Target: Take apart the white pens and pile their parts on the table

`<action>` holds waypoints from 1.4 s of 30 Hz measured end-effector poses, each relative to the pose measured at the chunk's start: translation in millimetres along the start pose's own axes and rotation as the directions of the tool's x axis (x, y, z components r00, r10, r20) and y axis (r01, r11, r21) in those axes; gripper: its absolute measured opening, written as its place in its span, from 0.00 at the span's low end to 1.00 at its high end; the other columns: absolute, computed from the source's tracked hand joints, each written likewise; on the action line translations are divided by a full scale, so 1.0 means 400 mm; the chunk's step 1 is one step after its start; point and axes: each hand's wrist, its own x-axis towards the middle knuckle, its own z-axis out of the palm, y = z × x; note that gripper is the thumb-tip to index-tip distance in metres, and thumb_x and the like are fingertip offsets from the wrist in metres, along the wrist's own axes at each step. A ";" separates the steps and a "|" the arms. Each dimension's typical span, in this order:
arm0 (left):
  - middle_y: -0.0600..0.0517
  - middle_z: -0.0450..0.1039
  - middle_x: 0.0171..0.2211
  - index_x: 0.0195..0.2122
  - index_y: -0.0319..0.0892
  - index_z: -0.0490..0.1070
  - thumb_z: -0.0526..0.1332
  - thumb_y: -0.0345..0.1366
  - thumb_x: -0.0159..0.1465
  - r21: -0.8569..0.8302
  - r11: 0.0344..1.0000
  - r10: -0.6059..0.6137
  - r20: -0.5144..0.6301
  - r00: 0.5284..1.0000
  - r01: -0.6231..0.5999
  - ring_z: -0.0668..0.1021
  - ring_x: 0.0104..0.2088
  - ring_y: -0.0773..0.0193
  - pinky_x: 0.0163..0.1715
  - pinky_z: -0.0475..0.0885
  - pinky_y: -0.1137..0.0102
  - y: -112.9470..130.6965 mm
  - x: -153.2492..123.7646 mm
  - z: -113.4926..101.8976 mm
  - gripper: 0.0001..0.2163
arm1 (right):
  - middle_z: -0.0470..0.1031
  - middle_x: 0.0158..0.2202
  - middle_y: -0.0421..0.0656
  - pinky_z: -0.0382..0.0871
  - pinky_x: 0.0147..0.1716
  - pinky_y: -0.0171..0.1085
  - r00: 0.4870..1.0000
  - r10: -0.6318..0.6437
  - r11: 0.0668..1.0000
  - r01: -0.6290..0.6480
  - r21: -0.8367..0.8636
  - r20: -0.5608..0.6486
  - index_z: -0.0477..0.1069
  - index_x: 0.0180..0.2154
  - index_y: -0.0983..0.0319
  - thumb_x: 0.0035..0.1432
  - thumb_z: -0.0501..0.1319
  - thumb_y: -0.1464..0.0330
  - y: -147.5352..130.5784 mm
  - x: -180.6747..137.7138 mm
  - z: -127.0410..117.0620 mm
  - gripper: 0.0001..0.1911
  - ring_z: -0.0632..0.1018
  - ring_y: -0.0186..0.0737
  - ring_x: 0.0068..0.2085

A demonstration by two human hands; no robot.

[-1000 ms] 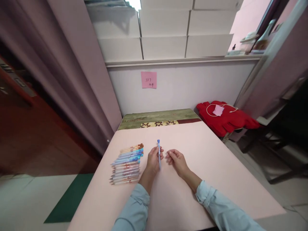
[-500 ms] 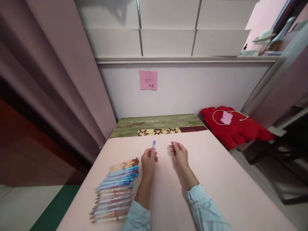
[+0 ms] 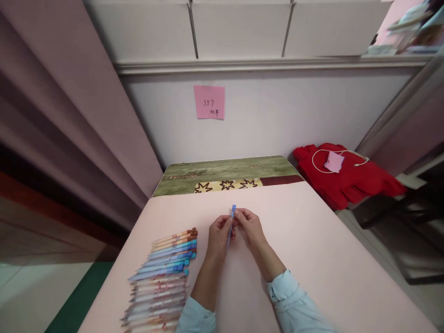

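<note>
A slim blue pen (image 3: 233, 210) with a square blue top stands tilted up between my two hands, over the middle of the table. My left hand (image 3: 218, 238) is closed around its upper barrel. Thumb and fingers of my right hand (image 3: 251, 227) pinch it just below the square top. Part of the barrel shows beneath my left fingers; its tip is hard to make out. To the left of my left hand lies a row of several pens: orange ones with brown tops (image 3: 175, 238), blue ones (image 3: 166, 261), and pale, clear-looking ones (image 3: 157, 298) nearest me.
A pale pink cover (image 3: 294, 254) lies over the table, whose green patterned far edge (image 3: 225, 169) is bare. A pink note (image 3: 210, 102) is stuck on the wall. At the right, red cloth (image 3: 340, 185) carries a white cable (image 3: 317, 169). A curtain (image 3: 86, 115) hangs left.
My right hand has moved left and now grips the pen's upper end, which my left hand was holding alone. The pen has shifted slightly right. The camera view has tilted down.
</note>
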 end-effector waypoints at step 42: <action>0.54 0.70 0.22 0.30 0.39 0.73 0.69 0.49 0.52 0.046 0.999 -0.024 0.026 0.999 0.022 0.66 0.16 0.73 0.15 0.57 0.76 0.010 -0.012 0.023 0.17 | 0.66 0.14 0.33 0.62 0.13 0.32 0.998 0.071 0.997 -0.071 0.019 0.001 0.71 0.28 0.62 0.45 0.70 0.53 -0.038 -0.010 0.010 0.20 0.66 0.32 0.14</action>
